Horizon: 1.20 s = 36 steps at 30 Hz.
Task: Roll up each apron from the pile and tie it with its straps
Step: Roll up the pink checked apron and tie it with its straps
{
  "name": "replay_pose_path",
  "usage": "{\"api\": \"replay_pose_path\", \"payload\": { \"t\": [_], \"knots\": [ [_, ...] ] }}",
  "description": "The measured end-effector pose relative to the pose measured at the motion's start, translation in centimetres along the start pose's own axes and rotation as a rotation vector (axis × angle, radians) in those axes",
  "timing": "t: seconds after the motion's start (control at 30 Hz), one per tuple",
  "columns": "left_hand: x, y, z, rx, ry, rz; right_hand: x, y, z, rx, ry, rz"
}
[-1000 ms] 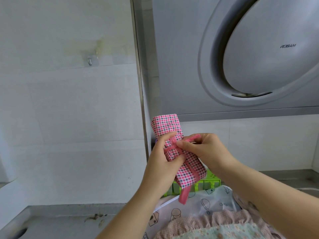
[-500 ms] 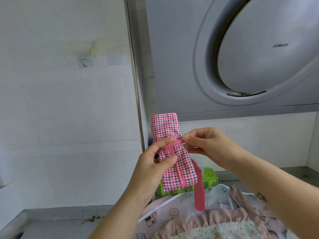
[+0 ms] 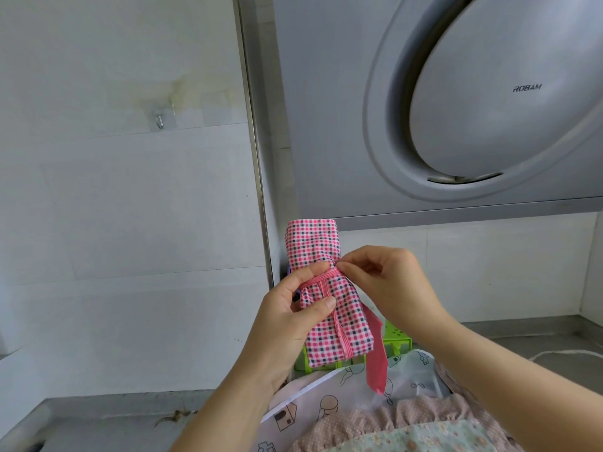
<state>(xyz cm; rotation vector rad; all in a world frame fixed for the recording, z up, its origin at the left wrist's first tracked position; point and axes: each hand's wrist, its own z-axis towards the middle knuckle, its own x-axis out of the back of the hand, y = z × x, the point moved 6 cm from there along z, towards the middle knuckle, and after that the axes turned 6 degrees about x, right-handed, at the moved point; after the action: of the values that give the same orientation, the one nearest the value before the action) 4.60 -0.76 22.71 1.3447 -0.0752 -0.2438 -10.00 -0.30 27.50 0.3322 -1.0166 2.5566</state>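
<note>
Your left hand (image 3: pixel 287 314) grips the roll (image 3: pixel 346 308) upright in the air, above the pile (image 3: pixel 375 422) and the surface (image 3: pixel 98 415). Its thumb presses across the front and its forefinger lies along the strap (image 3: pixel 321 277) where it bands the middle. Your right hand (image 3: pixel 388 282) pinches that strap between thumb and forefinger, right at the roll's right edge; the loose end hangs down beside it.

I'd judge the cloth light and soft, ready to spring open if your squeeze slackens. Hold it at the waist, on the band, not by the ends. The strap looks thin and liable to slip, so keep it taut.

Half a second ago your right pinch stood off beside the roll; it has now closed in against it, and the band sits snug.
</note>
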Motion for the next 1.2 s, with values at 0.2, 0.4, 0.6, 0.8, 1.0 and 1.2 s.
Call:
{"api": "replay_pose_path", "payload": {
  "t": [0.2,0.4,0.6,0.8,1.0,1.2],
  "knots": [
    [0.5,0.2,0.0,-0.031,0.009,0.098,-0.5,-0.2,0.2,0.131,-0.2,-0.15],
    [0.1,0.3,-0.2,-0.033,0.016,0.155,-0.8,-2.1,0.3,0.478,-0.214,-0.433],
    [-0.1,0.4,-0.4,-0.052,0.022,0.226,-1.0,0.0,0.8,0.235,-0.242,-0.23],
    [-0.6,0.4,-0.7,-0.072,-0.011,0.273,-2.3,1.5,1.1,-0.26,-0.597,0.278],
    [-0.6,0.3,-0.7,-0.109,-0.002,0.291,-1.4,0.6,1.6,-0.145,-0.724,0.004],
    [-0.7,1.3,-0.4,-0.223,0.046,0.422,-0.4,-0.3,2.8,0.01,-0.479,-0.248]
  ]
}}
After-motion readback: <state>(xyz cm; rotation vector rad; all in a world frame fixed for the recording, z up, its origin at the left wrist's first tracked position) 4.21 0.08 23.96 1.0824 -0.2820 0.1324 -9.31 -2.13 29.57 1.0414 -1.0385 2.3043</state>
